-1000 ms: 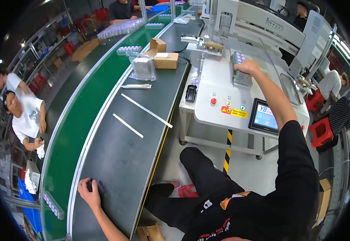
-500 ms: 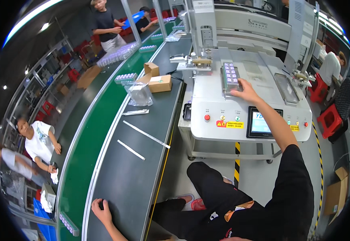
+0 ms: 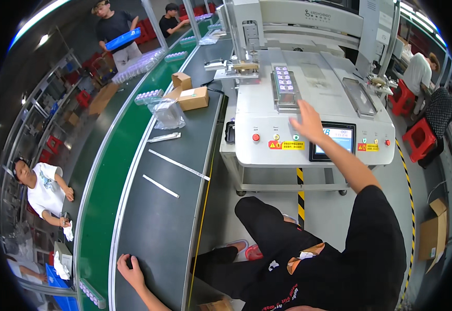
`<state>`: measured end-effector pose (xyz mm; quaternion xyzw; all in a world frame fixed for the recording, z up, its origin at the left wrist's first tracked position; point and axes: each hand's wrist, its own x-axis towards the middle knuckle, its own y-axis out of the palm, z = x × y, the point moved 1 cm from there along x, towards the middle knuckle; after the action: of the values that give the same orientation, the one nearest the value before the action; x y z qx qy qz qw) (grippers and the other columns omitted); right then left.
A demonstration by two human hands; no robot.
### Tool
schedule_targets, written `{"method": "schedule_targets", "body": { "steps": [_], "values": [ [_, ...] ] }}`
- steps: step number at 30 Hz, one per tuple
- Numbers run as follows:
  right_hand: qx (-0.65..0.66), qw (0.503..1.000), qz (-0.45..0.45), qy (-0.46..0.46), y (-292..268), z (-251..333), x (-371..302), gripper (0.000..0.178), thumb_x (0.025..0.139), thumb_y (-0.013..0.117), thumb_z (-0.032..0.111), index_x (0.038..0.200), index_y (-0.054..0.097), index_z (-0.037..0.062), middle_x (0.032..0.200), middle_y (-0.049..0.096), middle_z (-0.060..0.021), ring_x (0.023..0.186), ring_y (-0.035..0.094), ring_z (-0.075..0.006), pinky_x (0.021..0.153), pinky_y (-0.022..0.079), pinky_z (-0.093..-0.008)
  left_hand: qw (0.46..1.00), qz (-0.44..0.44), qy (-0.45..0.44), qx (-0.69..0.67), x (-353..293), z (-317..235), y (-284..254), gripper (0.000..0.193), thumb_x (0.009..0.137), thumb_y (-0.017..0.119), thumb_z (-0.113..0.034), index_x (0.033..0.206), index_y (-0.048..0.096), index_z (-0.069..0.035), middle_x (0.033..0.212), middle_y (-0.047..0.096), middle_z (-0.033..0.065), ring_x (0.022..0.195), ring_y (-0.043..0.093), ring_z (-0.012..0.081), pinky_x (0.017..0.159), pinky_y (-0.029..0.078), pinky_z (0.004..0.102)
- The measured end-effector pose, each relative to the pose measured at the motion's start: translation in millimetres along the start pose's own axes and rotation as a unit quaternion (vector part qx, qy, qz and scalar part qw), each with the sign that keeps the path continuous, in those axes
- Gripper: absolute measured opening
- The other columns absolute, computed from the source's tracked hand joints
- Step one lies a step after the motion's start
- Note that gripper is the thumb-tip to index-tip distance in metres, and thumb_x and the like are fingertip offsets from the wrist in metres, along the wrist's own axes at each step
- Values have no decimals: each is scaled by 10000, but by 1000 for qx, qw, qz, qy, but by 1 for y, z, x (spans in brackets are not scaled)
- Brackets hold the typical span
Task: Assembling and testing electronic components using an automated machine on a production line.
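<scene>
My right hand [image 3: 309, 123] hovers over the front of the white machine table [image 3: 324, 98], fingers stretched and thumb apart, holding nothing. Just beyond its fingertips, a clear box with a row of purple-and-white pieces [image 3: 284, 79] sits in a metal fixture [image 3: 288, 108] on the table. Below the hand is the panel edge with a green button [image 3: 296, 137] and a touch screen [image 3: 335, 142], partly covered by my wrist. On the dark bench at left rests my left hand [image 3: 131, 270], its fingers loosely bent and apart, with nothing visible in it.
Two white strips [image 3: 161, 185] lie on the bench, near a plastic-wrapped block [image 3: 168, 113] and an open cardboard box [image 3: 192, 97]. A green conveyor belt [image 3: 106, 207] carries similar boxes. An empty metal fixture [image 3: 359, 97] is at the table's right. Other people stand or sit around.
My right hand has let go of the box and drawn back toward the panel. The box stays in its fixture. The left hand has barely moved; the whole view has shifted slightly.
</scene>
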<state>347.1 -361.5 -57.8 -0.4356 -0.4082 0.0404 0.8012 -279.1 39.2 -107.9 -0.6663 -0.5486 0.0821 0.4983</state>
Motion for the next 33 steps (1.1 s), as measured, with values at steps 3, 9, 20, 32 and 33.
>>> {"method": "schedule_targets", "body": {
  "steps": [3, 9, 20, 32, 33],
  "values": [
    [-96, 990, 58, -81, -5, 15, -58, 524, 792, 612, 257, 1214, 475, -22, 1308, 433, -193, 1219, 411, -328, 1038, 301, -448, 1000, 11, -12, -6, 2, -5, 2, 210, 818, 593, -161, 961, 591, -8, 1132, 547, 153, 1087, 475, 306, 949, 362, 394],
    [-172, 972, 95, -131, -8, 22, -98, 561, 845, 560, 307, 1275, 444, -33, 1383, 383, -169, 1298, 340, -302, 1087, 208, -482, 1000, 4, -13, -7, -4, 2, -2, 208, 828, 590, -159, 973, 589, -10, 1139, 548, 148, 1093, 476, 298, 949, 363, 389],
    [-161, 970, 81, -163, -11, 22, -93, 467, 798, 605, 251, 1180, 512, 0, 1318, 439, -162, 1262, 371, -309, 1056, 246, -496, 1000, 2, -12, 3, -1, -14, -9, 197, 828, 596, -159, 962, 595, -14, 1122, 558, 146, 1109, 483, 301, 955, 360, 389],
    [242, 919, 162, -266, 65, 245, -62, 342, 777, 615, 173, 1067, 566, -1, 1040, 573, -149, 953, 563, -330, 816, 481, -395, 998, -57, -3, -9, -3, -23, -6, 183, 773, 654, -175, 909, 641, -53, 1089, 604, 137, 1036, 535, 305, 918, 407, 385],
    [236, 915, 191, -264, 72, 257, -60, 357, 783, 603, 176, 1087, 556, -5, 1022, 568, -152, 932, 566, -336, 822, 480, -402, 998, -57, -13, -12, -5, -24, -8, 185, 775, 653, -175, 912, 642, -53, 1093, 603, 137, 1039, 534, 303, 921, 406, 385]
  ]
}}
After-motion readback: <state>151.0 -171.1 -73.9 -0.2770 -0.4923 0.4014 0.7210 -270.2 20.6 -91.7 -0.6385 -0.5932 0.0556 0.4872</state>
